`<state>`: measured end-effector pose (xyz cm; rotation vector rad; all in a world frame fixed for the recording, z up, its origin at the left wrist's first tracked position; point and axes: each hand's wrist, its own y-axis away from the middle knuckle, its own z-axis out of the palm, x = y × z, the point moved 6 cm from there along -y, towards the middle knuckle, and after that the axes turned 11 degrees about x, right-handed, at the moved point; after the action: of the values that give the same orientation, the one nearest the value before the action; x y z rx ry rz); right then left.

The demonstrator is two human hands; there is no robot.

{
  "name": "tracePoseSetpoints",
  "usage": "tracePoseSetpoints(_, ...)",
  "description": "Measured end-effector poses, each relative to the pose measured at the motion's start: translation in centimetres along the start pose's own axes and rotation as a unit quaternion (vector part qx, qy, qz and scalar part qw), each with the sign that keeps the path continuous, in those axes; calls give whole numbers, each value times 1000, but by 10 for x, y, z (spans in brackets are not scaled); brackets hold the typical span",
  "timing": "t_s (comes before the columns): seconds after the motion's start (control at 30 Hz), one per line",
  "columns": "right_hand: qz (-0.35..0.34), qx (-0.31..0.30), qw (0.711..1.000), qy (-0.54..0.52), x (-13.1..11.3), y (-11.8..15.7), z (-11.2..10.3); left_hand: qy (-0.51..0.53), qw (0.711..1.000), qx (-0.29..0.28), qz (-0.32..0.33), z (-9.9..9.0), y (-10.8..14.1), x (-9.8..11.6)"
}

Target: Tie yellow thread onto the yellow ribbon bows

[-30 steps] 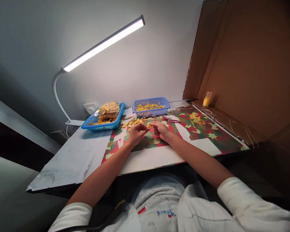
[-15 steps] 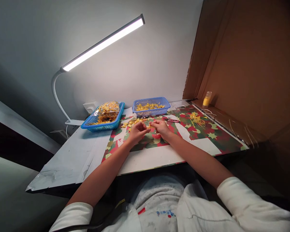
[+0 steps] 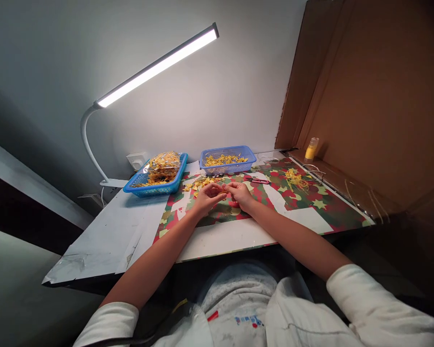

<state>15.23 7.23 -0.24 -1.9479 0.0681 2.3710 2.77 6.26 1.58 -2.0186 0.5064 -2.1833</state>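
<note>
My left hand (image 3: 207,198) and my right hand (image 3: 240,194) meet fingertip to fingertip above the camouflage-patterned sheet. Both are closed in a pinch; what sits between the fingertips is too small to make out. Just behind my left hand lies a loose pile of yellow pieces (image 3: 198,183). A red item (image 3: 234,204) shows partly under my right hand. To the right of that hand rests a red-handled tool (image 3: 257,180), and farther right is a tangle of yellow pieces and strings (image 3: 295,179).
A blue basket (image 3: 155,189) with yellow pieces and a clear bag stands at the back left. Another blue basket (image 3: 227,167) stands at the back centre. A lit lamp (image 3: 159,67) hangs above. A small yellow-filled bottle (image 3: 311,150) stands by the cardboard at right.
My hands have come closer together, fingertips now meeting. The yellow bit seen between them earlier is now mostly hidden. The whole view has shifted slightly.
</note>
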Motion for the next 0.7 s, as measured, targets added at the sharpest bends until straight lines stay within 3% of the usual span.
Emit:
tracePoseSetpoints(0.37, 35, -54, 998, -27, -6, 2, 2, -114, 991, 52, 36, -15, -6, -5)
tracePoseSetpoints(0.5, 44, -101, 988, -108, -16, -3, -1, -205, 975, 66, 54, -23, -6, -5)
tracePoseSetpoints(0.7, 33, -128, 984, -117, -14, -7, 0, -274, 950, 102, 112, -25, -8, 8)
